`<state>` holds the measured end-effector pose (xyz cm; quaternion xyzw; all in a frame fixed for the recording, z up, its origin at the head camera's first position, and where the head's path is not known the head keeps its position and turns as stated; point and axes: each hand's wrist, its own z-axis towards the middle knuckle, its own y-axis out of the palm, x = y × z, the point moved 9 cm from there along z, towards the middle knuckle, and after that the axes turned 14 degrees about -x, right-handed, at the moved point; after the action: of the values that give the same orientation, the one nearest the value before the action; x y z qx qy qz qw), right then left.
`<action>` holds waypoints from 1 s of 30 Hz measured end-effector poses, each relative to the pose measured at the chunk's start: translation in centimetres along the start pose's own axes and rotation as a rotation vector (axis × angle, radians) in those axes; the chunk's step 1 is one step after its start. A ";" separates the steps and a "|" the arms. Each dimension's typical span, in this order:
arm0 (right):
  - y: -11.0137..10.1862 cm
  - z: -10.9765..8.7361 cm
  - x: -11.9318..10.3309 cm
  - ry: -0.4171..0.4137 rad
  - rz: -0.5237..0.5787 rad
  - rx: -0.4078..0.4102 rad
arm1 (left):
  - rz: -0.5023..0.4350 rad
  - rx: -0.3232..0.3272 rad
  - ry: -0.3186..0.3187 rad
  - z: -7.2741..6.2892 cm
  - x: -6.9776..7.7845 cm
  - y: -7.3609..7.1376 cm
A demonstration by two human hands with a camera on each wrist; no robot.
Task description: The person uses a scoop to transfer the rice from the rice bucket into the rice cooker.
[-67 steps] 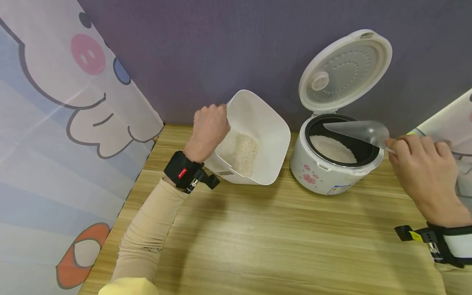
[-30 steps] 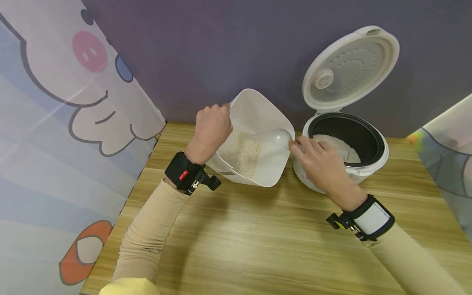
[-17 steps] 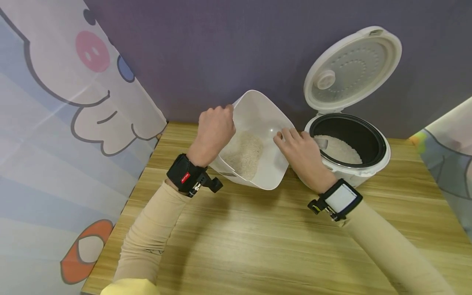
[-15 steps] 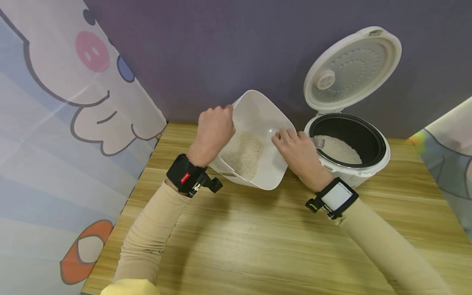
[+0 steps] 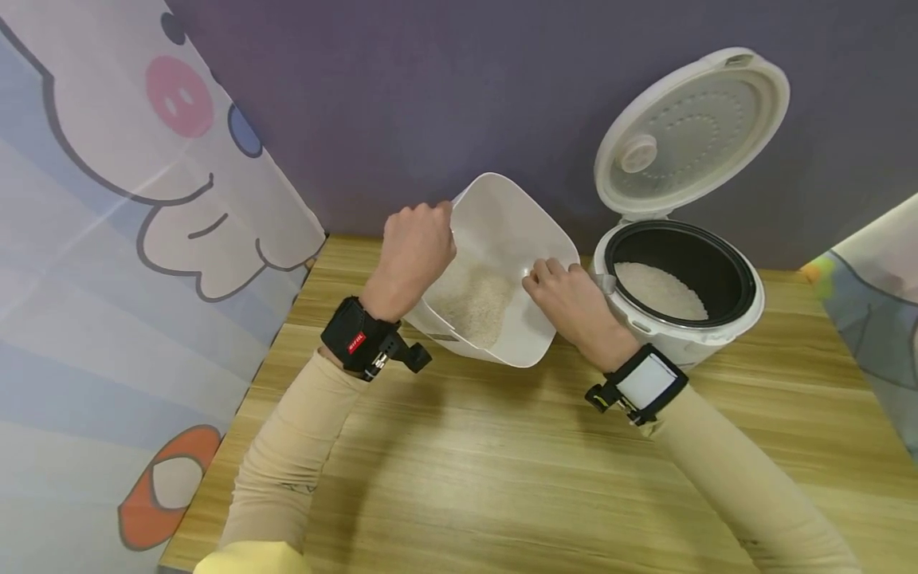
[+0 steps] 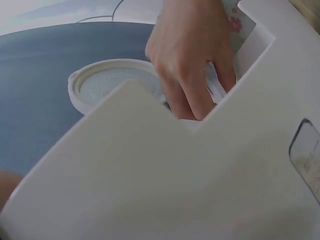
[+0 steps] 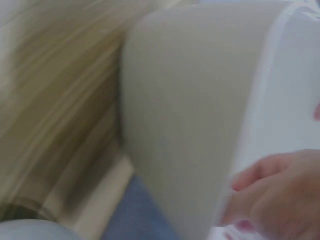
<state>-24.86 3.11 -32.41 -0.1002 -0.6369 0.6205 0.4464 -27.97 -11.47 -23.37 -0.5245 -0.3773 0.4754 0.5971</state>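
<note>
A white plastic rice bin [image 5: 512, 219] stands tilted on the table, with raw rice [image 5: 482, 307] pooled in its bottom. My left hand [image 5: 416, 255] grips the bin's left rim. At the right rim my right hand [image 5: 574, 307] holds a clear plastic scoop [image 5: 606, 282], its handle end sticking out past the fingers; the hand hides much of it. In the left wrist view, that right hand [image 6: 195, 60] shows beyond the notched bin wall [image 6: 150, 165]. The right wrist view has the right hand [image 7: 285, 197] close at the bin's edge [image 7: 250, 115].
Right of the bin stands a white rice cooker [image 5: 645, 327], its lid [image 5: 692, 131] raised and rice [image 5: 661, 291] in its dark inner pot [image 5: 681, 239]. A grey-purple wall [image 5: 358, 104] rises behind. A cartoon-printed sheet [image 5: 93, 319] borders the wooden table [image 5: 466, 478] on the left.
My right hand has brought the scoop left from over the cooker's pot into the bin, then settled at its right rim. My left hand keeps its grip on the bin.
</note>
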 end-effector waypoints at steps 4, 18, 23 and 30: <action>-0.7 0.0 -0.5 -0.058 0.007 -0.033 | 0.003 0.011 0.030 0.1 0.7 -0.2; -1.6 -0.1 -1.4 -0.143 0.053 -0.113 | -0.002 0.055 0.025 0.3 0.7 -0.2; -1.7 -0.1 -1.2 -0.137 0.165 -0.186 | -0.007 0.054 0.033 0.2 1.1 -0.4; -1.4 0.1 -0.9 -0.119 0.262 -0.264 | -0.003 0.045 0.027 0.3 1.3 -0.2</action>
<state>-23.79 2.16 -31.56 -0.2033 -0.7195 0.5892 0.3063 -27.90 -10.10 -23.13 -0.5169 -0.3590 0.4758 0.6144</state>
